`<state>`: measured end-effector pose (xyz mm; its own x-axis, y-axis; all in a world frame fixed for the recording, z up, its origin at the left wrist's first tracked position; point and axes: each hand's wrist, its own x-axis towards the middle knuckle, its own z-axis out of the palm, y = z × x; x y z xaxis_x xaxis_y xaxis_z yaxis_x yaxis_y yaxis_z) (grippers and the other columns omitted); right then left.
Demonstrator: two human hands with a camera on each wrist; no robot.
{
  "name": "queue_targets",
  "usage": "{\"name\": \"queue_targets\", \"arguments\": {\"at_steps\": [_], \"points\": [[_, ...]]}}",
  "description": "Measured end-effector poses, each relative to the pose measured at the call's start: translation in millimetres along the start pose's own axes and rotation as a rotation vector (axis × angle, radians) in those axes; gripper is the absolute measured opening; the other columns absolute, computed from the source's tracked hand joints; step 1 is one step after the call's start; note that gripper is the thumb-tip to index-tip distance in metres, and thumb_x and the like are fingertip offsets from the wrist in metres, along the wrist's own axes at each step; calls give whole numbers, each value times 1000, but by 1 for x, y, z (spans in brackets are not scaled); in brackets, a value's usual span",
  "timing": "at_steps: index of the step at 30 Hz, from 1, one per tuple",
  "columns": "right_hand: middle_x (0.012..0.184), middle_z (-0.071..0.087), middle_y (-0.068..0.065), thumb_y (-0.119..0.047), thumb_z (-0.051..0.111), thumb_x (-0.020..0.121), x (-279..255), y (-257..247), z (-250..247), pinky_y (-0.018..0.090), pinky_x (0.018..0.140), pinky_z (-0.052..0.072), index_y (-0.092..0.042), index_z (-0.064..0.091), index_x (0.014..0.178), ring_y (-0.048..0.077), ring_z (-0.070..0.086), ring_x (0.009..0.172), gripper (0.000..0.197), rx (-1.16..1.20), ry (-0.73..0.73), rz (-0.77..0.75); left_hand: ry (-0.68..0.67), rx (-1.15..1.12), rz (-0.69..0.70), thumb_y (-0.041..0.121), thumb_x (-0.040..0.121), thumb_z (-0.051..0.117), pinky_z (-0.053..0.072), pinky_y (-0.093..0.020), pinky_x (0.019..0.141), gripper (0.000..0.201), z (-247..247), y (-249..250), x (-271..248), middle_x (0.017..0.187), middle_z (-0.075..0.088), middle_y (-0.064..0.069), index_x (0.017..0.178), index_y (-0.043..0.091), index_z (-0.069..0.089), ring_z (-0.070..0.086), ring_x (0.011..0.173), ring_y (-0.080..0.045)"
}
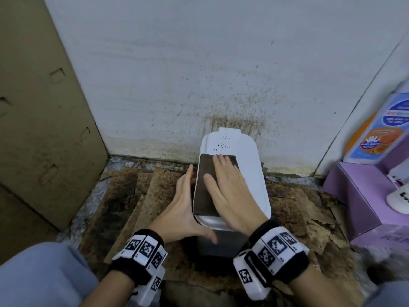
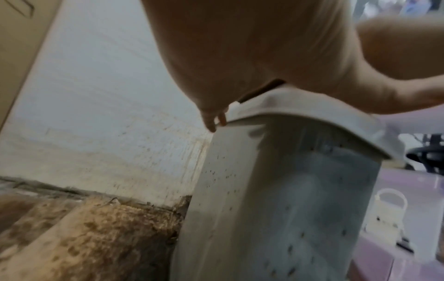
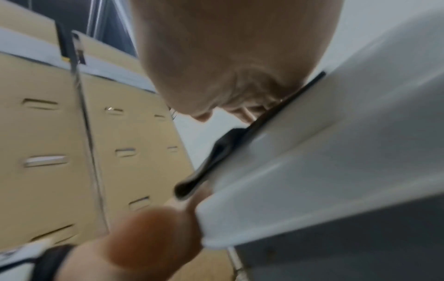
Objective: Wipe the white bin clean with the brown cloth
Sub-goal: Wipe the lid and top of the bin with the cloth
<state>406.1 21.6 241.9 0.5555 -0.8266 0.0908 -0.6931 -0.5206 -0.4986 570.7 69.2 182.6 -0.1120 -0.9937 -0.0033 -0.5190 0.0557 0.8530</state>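
A white bin (image 1: 252, 173) with a shut lid stands against the stained wall, dark specks on the lid's far end. On the lid's left half lies the brown cloth (image 1: 202, 196). My right hand (image 1: 228, 189) lies flat on it, fingers straight and pointing at the wall. My left hand (image 1: 183, 204) rests against the bin's left side with straight fingers, its thumb across the front edge. In the left wrist view the speckled bin body (image 2: 288, 209) stands under my palm (image 2: 240, 57). In the right wrist view the cloth's dark edge (image 3: 213, 163) shows between palm and lid (image 3: 336, 142).
A tall cardboard box (image 1: 44, 129) closes off the left. The wall (image 1: 199, 74) behind is spattered brown. Stained cardboard pieces (image 1: 143, 196) cover the floor. On the right a purple box (image 1: 358, 196) carries a blue and orange bottle (image 1: 380, 129) and a white cup (image 1: 398, 200).
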Motion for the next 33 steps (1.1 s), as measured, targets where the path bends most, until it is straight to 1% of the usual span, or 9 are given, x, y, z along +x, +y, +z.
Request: {"name": "queue_targets", "arguments": {"at_steps": [3,6,7,9,13,17,22,26,33], "points": [[165,22,-7,-42,28,108,-14,25,-11,34,126,11,-21,24,158,5,13,152,54,183,220,76,15,21,5,71,52,86,16,-40,122,152,-5,6,-2,154,-9,32,154,43,-23,-4,152,-5],[160,29,-8,-45,27,107,-33,55,-10,35,125,18,-23,28,156,3,18,149,54,208,312,137,218,53,96,87,80,39,16,-23,119,99,-2,22,-3,153,13,23,158,31,17,10,148,1],[162,25,-9,-48,25,106,-38,64,-8,34,125,16,-23,25,157,2,16,150,57,215,310,157,308,77,125,83,87,29,19,-21,118,85,1,29,-2,151,22,20,154,30,31,15,146,3],[166,14,-12,-53,22,105,-44,72,-5,29,125,9,-26,13,160,-1,7,151,61,250,255,206,397,175,150,69,96,29,20,-23,120,68,12,43,5,151,30,16,148,27,43,20,145,0],[167,3,-16,-56,24,103,-47,73,-4,29,126,4,-29,1,160,-3,1,151,67,350,169,262,296,404,78,66,97,24,9,-34,126,75,38,63,20,167,13,2,157,21,30,4,155,-12],[167,2,-17,-57,25,102,-47,76,-3,30,126,4,-30,1,160,-4,0,151,69,375,162,257,300,544,30,68,94,14,0,-30,125,85,43,63,25,170,6,-5,161,16,19,-3,156,-15],[165,-1,-22,-58,24,102,-47,77,-3,29,126,2,-31,-3,160,-7,-5,150,70,390,133,249,295,474,16,59,101,34,-6,-22,121,80,41,64,22,171,-5,2,163,15,7,-11,155,-9],[164,-3,-24,-58,25,102,-47,77,-2,29,126,1,-31,-4,160,-9,-7,149,70,390,134,242,305,368,-8,58,100,42,-4,-18,119,87,40,60,20,170,-11,9,163,16,0,-12,154,-3],[166,-9,-21,-58,24,101,-47,75,0,29,126,0,-30,-6,160,-11,-10,148,71,406,140,243,346,273,-1,59,97,50,0,-10,118,90,43,52,13,169,-9,16,163,21,2,-7,153,6]]}}
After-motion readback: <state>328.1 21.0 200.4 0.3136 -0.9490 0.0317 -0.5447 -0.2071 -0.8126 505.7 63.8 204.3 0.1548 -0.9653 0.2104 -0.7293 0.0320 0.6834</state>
